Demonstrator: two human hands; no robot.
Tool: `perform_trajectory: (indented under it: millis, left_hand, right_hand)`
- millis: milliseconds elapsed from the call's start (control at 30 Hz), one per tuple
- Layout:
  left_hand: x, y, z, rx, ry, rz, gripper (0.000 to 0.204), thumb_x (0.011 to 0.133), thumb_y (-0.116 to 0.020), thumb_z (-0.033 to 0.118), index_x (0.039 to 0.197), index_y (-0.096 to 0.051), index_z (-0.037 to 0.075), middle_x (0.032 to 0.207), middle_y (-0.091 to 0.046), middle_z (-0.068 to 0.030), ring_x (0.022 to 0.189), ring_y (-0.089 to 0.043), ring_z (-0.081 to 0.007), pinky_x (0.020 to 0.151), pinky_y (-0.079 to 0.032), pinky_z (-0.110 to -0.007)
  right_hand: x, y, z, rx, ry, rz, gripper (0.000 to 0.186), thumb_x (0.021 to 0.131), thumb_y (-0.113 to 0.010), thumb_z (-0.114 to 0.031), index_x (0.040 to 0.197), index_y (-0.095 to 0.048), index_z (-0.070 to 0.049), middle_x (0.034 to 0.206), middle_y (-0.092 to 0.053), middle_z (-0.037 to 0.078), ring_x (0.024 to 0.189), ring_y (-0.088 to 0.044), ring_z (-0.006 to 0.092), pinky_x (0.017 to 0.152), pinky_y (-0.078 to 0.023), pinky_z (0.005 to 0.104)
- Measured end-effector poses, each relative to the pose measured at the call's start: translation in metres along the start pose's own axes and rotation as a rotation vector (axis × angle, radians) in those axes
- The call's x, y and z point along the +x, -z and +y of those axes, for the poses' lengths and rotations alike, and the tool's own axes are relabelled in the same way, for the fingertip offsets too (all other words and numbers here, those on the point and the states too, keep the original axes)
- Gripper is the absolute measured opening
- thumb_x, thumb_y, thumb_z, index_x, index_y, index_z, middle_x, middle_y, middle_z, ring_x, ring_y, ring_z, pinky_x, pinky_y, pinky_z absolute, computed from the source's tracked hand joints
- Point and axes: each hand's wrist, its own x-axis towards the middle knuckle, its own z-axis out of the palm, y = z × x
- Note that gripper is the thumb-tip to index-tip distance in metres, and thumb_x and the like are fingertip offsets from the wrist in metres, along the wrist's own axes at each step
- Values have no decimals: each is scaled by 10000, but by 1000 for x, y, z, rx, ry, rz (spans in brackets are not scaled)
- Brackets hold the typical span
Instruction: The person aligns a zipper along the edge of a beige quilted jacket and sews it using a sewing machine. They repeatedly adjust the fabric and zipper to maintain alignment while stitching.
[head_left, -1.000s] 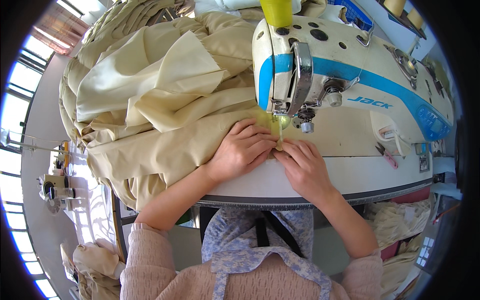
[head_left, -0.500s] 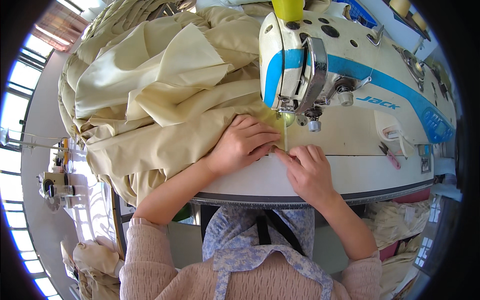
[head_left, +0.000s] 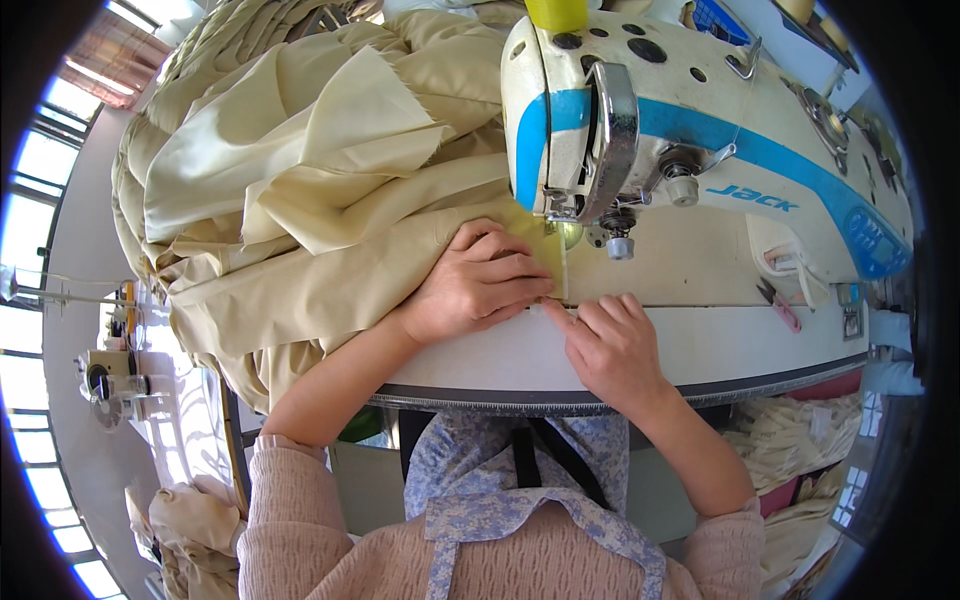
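Note:
A large heap of beige fabric (head_left: 300,290) lies on the left of the sewing table, its near edge reaching under the head of a white and blue sewing machine (head_left: 580,110). Over that edge rests my left hand (head_left: 480,275), fingers bent and close together, gripping the cloth near the needle area. My right hand (head_left: 612,340) meets it from the right. Its index finger reaches to the fabric edge beside my left fingertips, and the other fingers are curled. The bit of cloth between the fingertips is mostly hidden.
Pink-handled thread snips (head_left: 782,308) lie on the right of the white tabletop (head_left: 480,365). A yellow container (head_left: 557,14) stands on the machine. More beige cloth (head_left: 800,440) is piled below right, and a second machine (head_left: 105,372) stands far left.
Both hands have shifted slightly left, fingertips still together at the fabric edge. The machine sits a little farther left in the picture.

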Motion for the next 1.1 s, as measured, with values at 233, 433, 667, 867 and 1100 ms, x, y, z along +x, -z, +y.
perform_trajectory:
  millis: [233,433,667,867,1100]
  left_hand:
    - [2,-2,-19,10,-11,-12,377,736,-791,170,1112,-767,167,1144,-698,31,1066,-598,-218,1020,-424,-421]
    - [7,-1,-26,35,-18,0,360,753,-785,179,1112,-764,163,1120,-680,28,1051,-589,-224,1010,-423,-408]
    - [6,-3,-30,37,-73,17,346,775,-783,173,1120,-761,159,1128,-676,28,1099,-591,-218,1030,-418,-422]
    - [10,-1,-42,4,-52,27,334,776,-791,160,1110,-767,156,1145,-692,15,1109,-591,-235,1045,-411,-438]
    - [16,-1,-54,-12,-69,49,287,773,-788,128,1058,-771,149,1086,-712,14,1049,-608,-241,1042,-415,-436]
  right_hand:
    - [18,-2,4,-70,18,4,402,781,-708,-14,1179,-733,-65,676,-538,-8,675,-537,181,671,-401,352]
    - [23,0,17,14,-34,-3,427,778,-684,11,1187,-740,-99,677,-605,18,641,-580,203,692,-422,356]
    - [30,3,39,-27,51,6,340,779,-713,-15,1102,-746,-117,745,-708,27,649,-636,193,680,-416,349]
    - [36,-6,44,-121,43,26,368,784,-712,-27,1138,-747,-120,704,-678,18,643,-625,193,676,-410,351]
    - [37,-11,45,-130,6,72,391,790,-706,-18,1166,-741,-117,722,-672,18,656,-627,191,682,-410,357]
